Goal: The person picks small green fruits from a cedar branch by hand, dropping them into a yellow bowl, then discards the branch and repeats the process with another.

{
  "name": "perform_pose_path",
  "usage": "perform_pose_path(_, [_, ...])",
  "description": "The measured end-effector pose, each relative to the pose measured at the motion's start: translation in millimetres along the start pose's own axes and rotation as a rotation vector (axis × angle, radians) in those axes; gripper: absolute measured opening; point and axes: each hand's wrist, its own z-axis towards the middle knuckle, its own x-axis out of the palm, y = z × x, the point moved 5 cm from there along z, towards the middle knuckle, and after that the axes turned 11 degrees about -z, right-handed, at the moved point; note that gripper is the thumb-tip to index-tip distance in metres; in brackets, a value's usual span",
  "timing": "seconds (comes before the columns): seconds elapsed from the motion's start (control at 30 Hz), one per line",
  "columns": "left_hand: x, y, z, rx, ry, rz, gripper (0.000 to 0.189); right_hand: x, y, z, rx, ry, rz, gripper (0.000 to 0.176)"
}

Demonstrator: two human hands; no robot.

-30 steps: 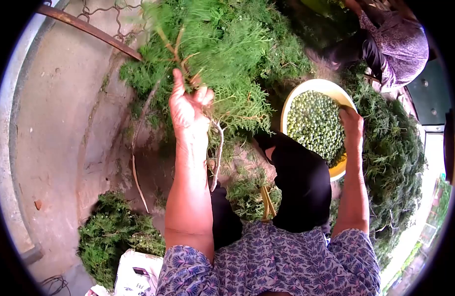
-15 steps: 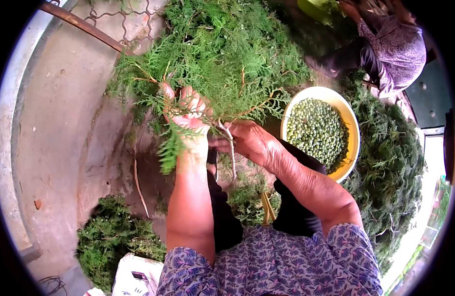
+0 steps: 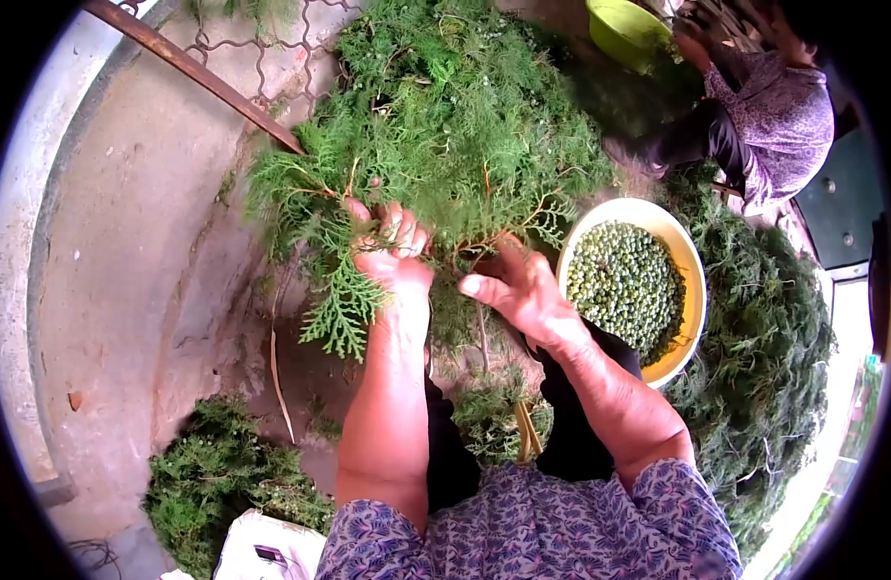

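Observation:
A leafy conifer branch with flat, scaly green sprays is held up in front of me. My left hand has its fingers curled around the branch, with sprays sticking out on either side. Just to the right, my right hand is at the twigs, thumb spread away from the fingers; its fingertips are partly covered by foliage. A bare stem runs downward between the hands. Beside my right forearm stands a yellow basin, filled with small round green cones.
A large heap of cut conifer branches lies ahead, another heap at right. A smaller pile sits lower left by a white bag. A co-worker sits upper right near a lime-green basin. A wooden bar slants at upper left.
My left hand has shifted slightly right and down with the branch. The right hand has moved right, and its thumb has swung out from the fingers.

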Motion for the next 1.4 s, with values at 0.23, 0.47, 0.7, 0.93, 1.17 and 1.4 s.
perform_pose_path(0.23, [2,16,-7,0.127,-0.258,0.161,0.025,-2,34,15,-0.443,-0.242,-0.203,0.016])
perform_pose_path(0.47, [16,35,-28,-0.178,-0.014,0.284,0.024,-11,40,28,-0.435,-0.221,-0.478,0.045])
perform_pose_path(0.7, [15,50,-31,-0.185,-0.137,0.125,0.038,8,56,22,-0.674,-0.153,-0.815,0.034])
perform_pose_path(0.93, [-6,35,-8,-0.188,-0.136,-0.168,0.02,-1,73,2,-0.783,-0.311,-0.582,0.03])
perform_pose_path(1.17, [6,18,-12,0.027,-0.161,0.046,0.02,-26,38,26,-0.126,-0.175,-0.216,0.022])
perform_pose_path(1.4, [14,35,-23,-0.039,-0.277,0.184,0.019,-23,16,37,0.01,-0.241,0.21,0.012])
